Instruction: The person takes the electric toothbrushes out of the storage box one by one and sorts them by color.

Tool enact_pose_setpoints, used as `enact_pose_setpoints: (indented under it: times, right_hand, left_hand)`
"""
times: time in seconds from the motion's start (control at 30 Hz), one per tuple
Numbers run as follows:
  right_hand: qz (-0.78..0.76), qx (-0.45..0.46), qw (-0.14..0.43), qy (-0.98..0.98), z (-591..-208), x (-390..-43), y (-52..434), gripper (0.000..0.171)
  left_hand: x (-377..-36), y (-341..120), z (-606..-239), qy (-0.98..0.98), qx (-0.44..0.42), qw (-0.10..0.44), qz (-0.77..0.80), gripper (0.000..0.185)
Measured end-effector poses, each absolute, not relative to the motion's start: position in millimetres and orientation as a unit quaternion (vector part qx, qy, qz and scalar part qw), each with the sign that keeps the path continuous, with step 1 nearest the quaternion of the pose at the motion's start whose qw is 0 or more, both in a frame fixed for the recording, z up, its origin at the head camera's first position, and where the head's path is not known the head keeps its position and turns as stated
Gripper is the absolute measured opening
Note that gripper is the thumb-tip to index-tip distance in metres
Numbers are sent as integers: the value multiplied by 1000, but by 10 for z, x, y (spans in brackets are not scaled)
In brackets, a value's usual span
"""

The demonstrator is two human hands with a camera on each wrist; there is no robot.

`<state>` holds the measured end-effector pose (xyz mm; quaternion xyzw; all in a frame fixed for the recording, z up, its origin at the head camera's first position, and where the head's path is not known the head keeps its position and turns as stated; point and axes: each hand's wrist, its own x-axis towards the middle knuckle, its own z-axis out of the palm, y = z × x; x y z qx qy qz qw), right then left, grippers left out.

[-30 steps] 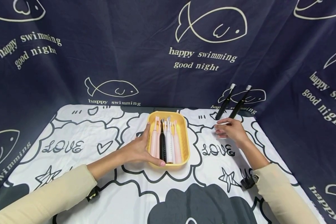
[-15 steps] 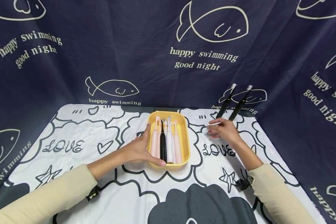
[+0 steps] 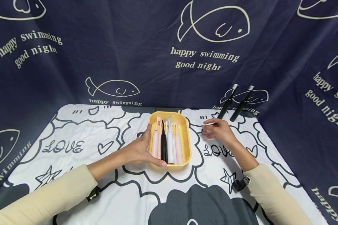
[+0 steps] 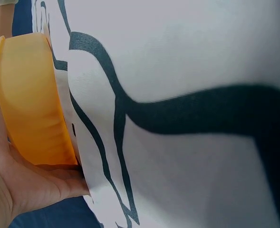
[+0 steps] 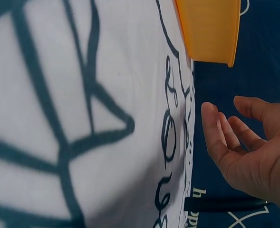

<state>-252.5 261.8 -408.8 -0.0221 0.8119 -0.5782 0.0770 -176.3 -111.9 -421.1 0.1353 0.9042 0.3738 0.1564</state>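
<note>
Yellow plastic tray (image 3: 186,137) holds pale pink, black and white toothbrushes (image 3: 167,143); the white tablecloth (image 3: 81,147) bears dark cartoon doodles (hearts, stars, "LOVE").

The left hand (image 3: 139,151) hides the tray's (image 3: 186,137) left wall.

The yellow tray (image 3: 186,137) looks like smooth moulded plastic with a soft satin sheen, slightly translucent at its wall in the left wrist view. The toothbrushes (image 3: 167,142) lying in it have glossy plastic handles in pink, black and white. At two o'clock from the tray, two black toothbrushes (image 3: 233,102) look matt, with pale bristle heads. The tablecloth (image 3: 73,137) is smooth woven cloth, matt, printed in black and grey on white. The backdrop (image 3: 129,47) at twelve o'clock is dark navy cloth, matt and softly creased, with cream print. The sleeves (image 3: 45,200) look like soft, matt beige knit.
</note>
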Motion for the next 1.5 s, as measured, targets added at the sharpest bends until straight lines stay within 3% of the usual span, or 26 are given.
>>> enact_pose_setpoints:
  times: [0.77,1.5]
  right_hand:
    - [-595,-54,82,798,-4017,-2458,2254,45]
    - [-562,-71,18,824,-3942,-2427,2008,34]
  left_hand:
    - [-1763,-1128,-4247,903,140,145,378,181]
    - [-1756,-1120,-4227,899,140,152,386,181]
